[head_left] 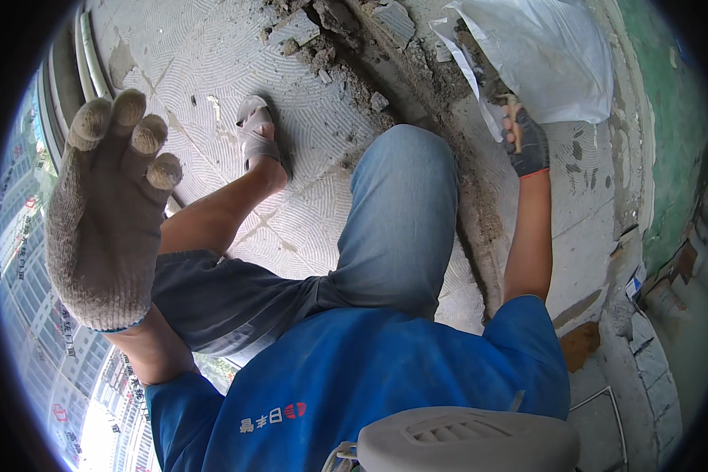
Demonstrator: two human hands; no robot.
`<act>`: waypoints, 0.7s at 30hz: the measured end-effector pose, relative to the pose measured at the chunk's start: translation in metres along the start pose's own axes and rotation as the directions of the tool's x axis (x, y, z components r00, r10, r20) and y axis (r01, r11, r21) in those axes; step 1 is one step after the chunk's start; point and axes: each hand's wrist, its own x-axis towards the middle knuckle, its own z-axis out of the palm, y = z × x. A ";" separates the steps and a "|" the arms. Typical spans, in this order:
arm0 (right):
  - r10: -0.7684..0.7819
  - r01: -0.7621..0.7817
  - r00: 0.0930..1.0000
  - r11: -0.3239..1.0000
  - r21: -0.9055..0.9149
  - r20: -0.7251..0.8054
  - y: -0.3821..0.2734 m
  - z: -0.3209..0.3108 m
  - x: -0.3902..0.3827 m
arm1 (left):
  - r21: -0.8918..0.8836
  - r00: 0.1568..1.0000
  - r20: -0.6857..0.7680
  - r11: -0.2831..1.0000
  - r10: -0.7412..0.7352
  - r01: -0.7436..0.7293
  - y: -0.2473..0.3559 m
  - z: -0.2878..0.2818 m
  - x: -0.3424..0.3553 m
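Right hand: I see the right hand point(527, 141) in a dark glove at upper right of the frame, arm stretched forward, fingers wrapped tight around a wooden tool handle point(514, 126).
Tool: only the handle shows; its working end is hidden under the edge of the white sack point(543, 55), so I cannot tell what kind of tool it is. The grip sits low on the handle, which I judge gives reach into the sack mouth.
White sack: lies slumped at top right, its torn lower edge open toward the hand. Grey-brown crumbly material point(480, 71) shows at the opening; how full the sack is I cannot tell.
Left hand: the left hand point(106, 220), in a soiled knit glove, is raised at left of the frame, fingers spread wide, palm toward the camera, holding nothing. I judge it is held out for balance.
Stance: the person crouches, one knee in blue jeans point(401, 220) at centre, a foot in a pale sandal point(256, 134) planted at upper centre on the floor.
Floor: pale combed mortar bed point(212, 63) with curved trowel grooves, bare where the foot stands.
Rubble: broken tile and mortar pieces point(322, 31) lie heaped along the top centre, just beside the sack.
Wall: green painted surface point(676, 118) at far right.
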 end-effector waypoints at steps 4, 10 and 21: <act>0.139 -0.149 0.988 0.974 -0.170 -0.068 0.013 0.002 -0.032 | 0.031 0.996 -0.089 1.000 -0.002 0.005 -0.005 0.012 0.008; -0.476 0.436 0.837 0.279 -0.856 0.271 0.156 0.012 0.000 | 0.061 0.994 -0.105 0.998 0.007 0.000 0.004 0.002 0.007; -0.358 0.331 0.913 0.376 -0.865 0.194 0.098 0.234 0.175 | -0.007 0.975 -0.222 1.000 0.003 -0.005 -0.002 -0.047 -0.022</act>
